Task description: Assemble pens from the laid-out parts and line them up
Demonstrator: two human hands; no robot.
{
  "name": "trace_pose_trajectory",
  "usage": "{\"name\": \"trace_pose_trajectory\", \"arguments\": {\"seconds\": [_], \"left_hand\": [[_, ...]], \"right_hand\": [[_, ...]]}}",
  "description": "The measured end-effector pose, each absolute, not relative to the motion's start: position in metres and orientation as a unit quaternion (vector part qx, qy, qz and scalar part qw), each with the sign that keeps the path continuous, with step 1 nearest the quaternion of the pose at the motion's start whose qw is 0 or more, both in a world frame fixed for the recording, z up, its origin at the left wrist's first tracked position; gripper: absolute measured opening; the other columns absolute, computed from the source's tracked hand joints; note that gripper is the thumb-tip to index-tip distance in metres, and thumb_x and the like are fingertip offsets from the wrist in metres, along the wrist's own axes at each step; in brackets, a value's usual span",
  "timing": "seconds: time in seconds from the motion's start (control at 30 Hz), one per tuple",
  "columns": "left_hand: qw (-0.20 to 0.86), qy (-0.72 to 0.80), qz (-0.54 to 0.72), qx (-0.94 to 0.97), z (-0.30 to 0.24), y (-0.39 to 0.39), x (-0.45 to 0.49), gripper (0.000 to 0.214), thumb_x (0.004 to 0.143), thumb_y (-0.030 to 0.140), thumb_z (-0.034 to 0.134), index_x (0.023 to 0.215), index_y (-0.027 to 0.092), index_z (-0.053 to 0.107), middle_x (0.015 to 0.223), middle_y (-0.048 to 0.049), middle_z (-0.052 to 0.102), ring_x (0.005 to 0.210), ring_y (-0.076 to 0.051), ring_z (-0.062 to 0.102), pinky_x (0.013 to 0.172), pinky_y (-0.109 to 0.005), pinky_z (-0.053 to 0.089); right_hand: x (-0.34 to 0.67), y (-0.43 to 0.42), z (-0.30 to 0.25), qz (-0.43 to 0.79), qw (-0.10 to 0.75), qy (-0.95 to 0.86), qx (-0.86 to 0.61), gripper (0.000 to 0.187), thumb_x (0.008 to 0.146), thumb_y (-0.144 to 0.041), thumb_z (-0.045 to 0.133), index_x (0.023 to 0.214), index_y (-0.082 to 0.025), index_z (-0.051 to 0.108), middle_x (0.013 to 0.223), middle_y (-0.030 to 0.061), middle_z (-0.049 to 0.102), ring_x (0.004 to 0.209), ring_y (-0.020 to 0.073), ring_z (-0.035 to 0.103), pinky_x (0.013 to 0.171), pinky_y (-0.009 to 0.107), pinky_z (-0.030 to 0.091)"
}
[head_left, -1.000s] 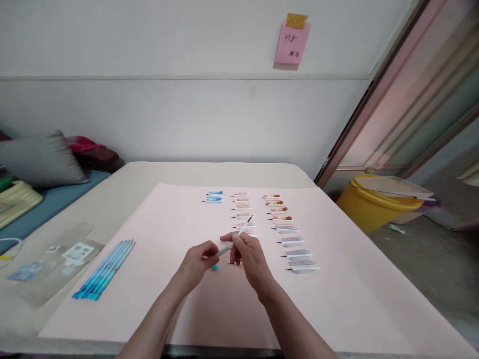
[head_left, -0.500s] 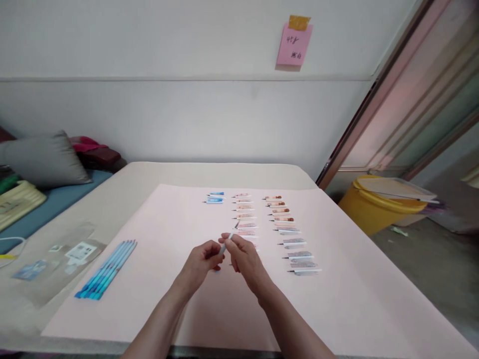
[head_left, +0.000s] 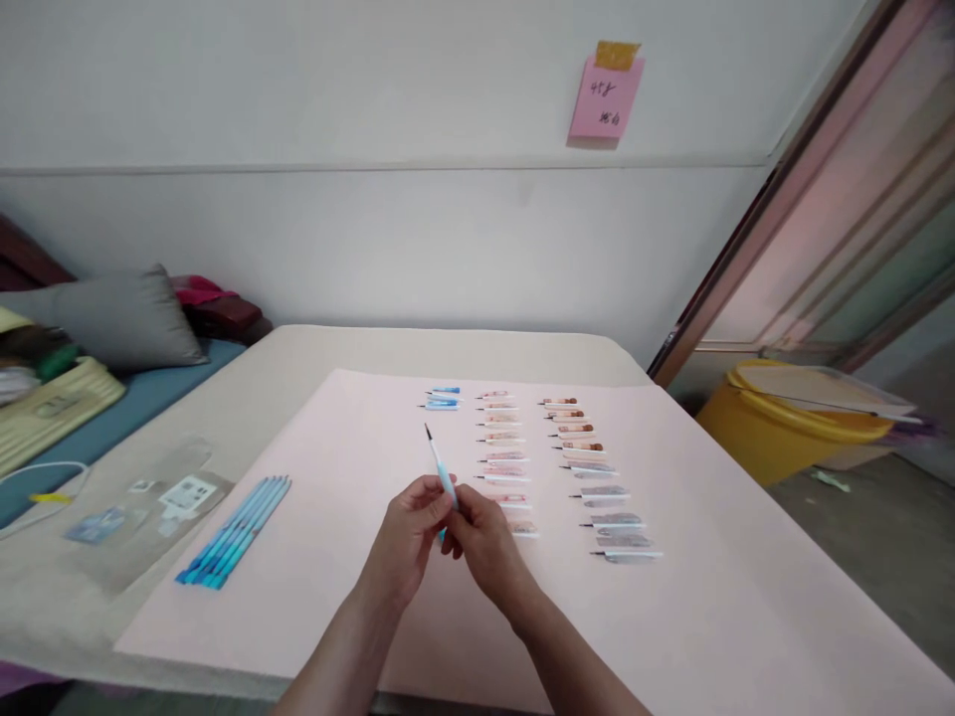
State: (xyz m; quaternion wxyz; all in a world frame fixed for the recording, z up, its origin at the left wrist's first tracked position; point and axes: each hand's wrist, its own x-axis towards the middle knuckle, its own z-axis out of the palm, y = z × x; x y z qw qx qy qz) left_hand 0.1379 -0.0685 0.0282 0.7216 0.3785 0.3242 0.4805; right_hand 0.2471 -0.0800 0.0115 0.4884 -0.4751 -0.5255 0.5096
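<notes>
Both hands are together over the middle of the pink sheet, around a slim white and light-blue pen (head_left: 442, 475) with a thin dark tip. The pen stands tilted, tip up and slightly left. My left hand (head_left: 416, 517) is closed, thumb and fingers pinching the lower barrel. Closed fingers of my right hand (head_left: 481, 527) meet the same pen from the right. Its lower end is mostly hidden, with a bit of blue showing below the fingers. Just beyond lies a column of pink-patterned pens (head_left: 503, 457), partly covered by my right hand.
Several blue pens (head_left: 235, 532) lie side by side at the left. A small blue group (head_left: 442, 400) is at the back, and brown and grey patterned pens (head_left: 597, 492) form a right column. Plastic packaging (head_left: 156, 512) lies left; a yellow bin (head_left: 798, 428) stands right.
The pen has swung from leaning right to pointing up and left, its dark tip now plainly visible. My right hand has shifted lower on it. The view has turned slightly left.
</notes>
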Motion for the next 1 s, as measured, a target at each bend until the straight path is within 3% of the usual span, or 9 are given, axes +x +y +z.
{"name": "trace_pose_trajectory", "arguments": {"seconds": [0.13, 0.3, 0.47, 0.63, 1.0], "left_hand": [[0.671, 0.355, 0.516, 0.396, 0.034, -0.064, 0.129, 0.025, 0.076, 0.031, 0.062, 0.097, 0.017, 0.061, 0.083, -0.0058, 0.062, 0.062, -0.015, 0.057, 0.054, -0.03, 0.046], [0.607, 0.387, 0.603, 0.343, 0.038, -0.053, 0.113, 0.028, 0.08, 0.038, 0.058, 0.097, 0.017, 0.064, 0.102, -0.0099, 0.064, 0.098, -0.019, 0.057, 0.086, -0.034, 0.043], [0.62, 0.38, 0.622, 0.289, 0.034, -0.047, 0.105, 0.019, 0.073, 0.033, 0.067, 0.077, 0.015, 0.065, 0.09, -0.0074, 0.066, 0.091, -0.016, 0.059, 0.085, -0.03, 0.044], [0.633, 0.394, 0.608, 0.272, 0.028, -0.048, 0.107, 0.02, 0.072, 0.033, 0.068, 0.077, 0.014, 0.065, 0.09, -0.0068, 0.066, 0.087, -0.014, 0.059, 0.081, -0.027, 0.045], [0.575, 0.423, 0.672, 0.198, 0.031, -0.046, 0.103, 0.007, 0.075, 0.021, 0.064, 0.077, 0.014, 0.064, 0.089, -0.0064, 0.066, 0.081, -0.012, 0.062, 0.077, -0.024, 0.049]], "right_hand": [[0.25, -0.08, 0.013, 0.511, 0.453, -0.522, -0.511, 0.011, 0.076, -0.018, 0.047, 0.07, -0.017, 0.056, 0.056, -0.0038, 0.054, 0.044, 0.0076, 0.049, 0.042, 0.018, 0.037], [0.248, -0.082, 0.006, 0.526, 0.398, -0.551, -0.511, 0.013, 0.076, -0.018, 0.045, 0.074, -0.017, 0.058, 0.064, -0.0023, 0.06, 0.042, 0.0069, 0.051, 0.039, 0.018, 0.035], [0.241, -0.084, -0.001, 0.532, 0.388, -0.559, -0.503, 0.011, 0.078, -0.02, 0.044, 0.075, -0.017, 0.054, 0.067, -0.0017, 0.062, 0.041, 0.0071, 0.053, 0.037, 0.017, 0.036], [0.239, -0.086, 0.004, 0.536, 0.413, -0.55, -0.49, 0.021, 0.086, -0.033, 0.042, 0.074, -0.017, 0.05, 0.072, 0.0003, 0.064, 0.041, 0.0063, 0.052, 0.036, 0.017, 0.034], [0.238, -0.086, 0.0, 0.569, 0.377, -0.544, -0.488, 0.022, 0.084, -0.031, 0.043, 0.07, -0.017, 0.049, 0.069, 0.0001, 0.065, 0.039, 0.0062, 0.052, 0.036, 0.017, 0.031]]}}
